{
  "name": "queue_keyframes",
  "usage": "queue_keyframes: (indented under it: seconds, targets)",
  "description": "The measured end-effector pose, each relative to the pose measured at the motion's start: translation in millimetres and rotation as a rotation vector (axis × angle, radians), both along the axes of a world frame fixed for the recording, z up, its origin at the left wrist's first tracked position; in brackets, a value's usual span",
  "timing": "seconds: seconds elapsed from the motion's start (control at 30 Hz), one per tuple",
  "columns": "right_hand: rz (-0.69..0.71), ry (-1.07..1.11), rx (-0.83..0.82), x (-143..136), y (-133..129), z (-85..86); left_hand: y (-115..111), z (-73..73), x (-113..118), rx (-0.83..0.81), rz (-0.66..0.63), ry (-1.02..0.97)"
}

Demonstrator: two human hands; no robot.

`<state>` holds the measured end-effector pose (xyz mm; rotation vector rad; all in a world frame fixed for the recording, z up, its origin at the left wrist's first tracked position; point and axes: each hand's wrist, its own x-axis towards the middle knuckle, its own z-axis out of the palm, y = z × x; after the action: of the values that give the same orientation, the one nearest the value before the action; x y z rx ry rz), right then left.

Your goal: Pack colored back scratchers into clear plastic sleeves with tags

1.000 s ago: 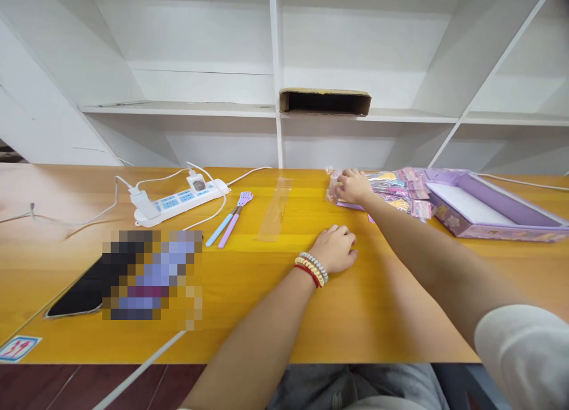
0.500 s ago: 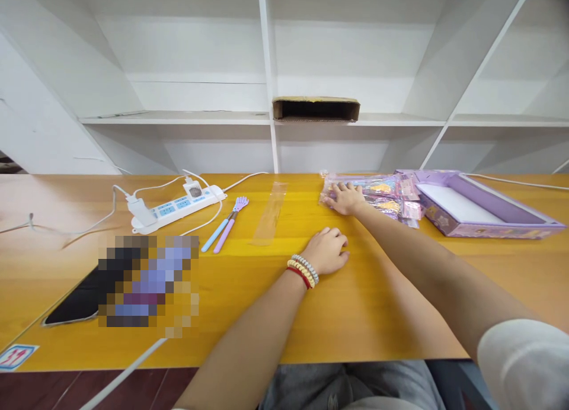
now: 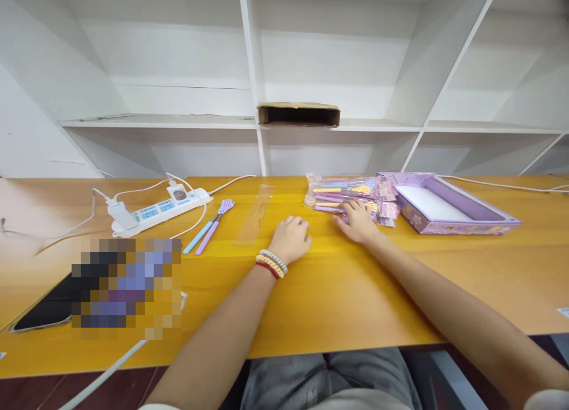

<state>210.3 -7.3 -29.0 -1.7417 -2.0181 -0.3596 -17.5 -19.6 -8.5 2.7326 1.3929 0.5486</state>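
My right hand (image 3: 359, 222) rests with its fingers spread on the near edge of a pile of clear-wrapped packs (image 3: 342, 189). Through the film show purple, blue and yellow handles with small hand-shaped ends. My left hand (image 3: 290, 239) lies on the table left of the pile, palm down, fingers loosely bent and holding nothing. Left of it lies an empty clear plastic sleeve (image 3: 254, 215). Beyond the sleeve are two unwrapped sticks, a blue-handled one (image 3: 197, 238) and a purple-handled one (image 3: 208, 238), with a purple hand-shaped end at the top.
A shallow purple box (image 3: 466, 227) stands open right of the packs. On the left are a white power strip (image 3: 164, 208) with plugs and cables, and a black phone-like slab (image 3: 47, 306) partly under a blurred patch. A cardboard box (image 3: 299, 115) sits on the white shelf behind.
My right hand has slid from the left end of the packs toward their near right edge. The view has shifted right; my left hand still lies on the table.
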Motion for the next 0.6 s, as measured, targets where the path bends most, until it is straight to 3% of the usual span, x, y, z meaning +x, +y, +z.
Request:
queue_keyframes:
  seconds: [0.17,0.27,0.4,0.6]
  targets:
    - [0.026,0.269,-0.006,31,-10,-8.4,19,13.3,-34,0.0,0.457,0.119]
    - [-0.03,0.443,-0.016,50,-8,-4.2,27,14.1,-48,-0.116,0.606,0.151]
    - [-0.085,0.507,-0.085,62,-6,-1.5,24,13.2,-45,-0.266,0.625,0.162]
    - [0.034,0.278,-0.245,51,-8,-3.1,-2,21.3,-17,-0.257,0.479,0.118]
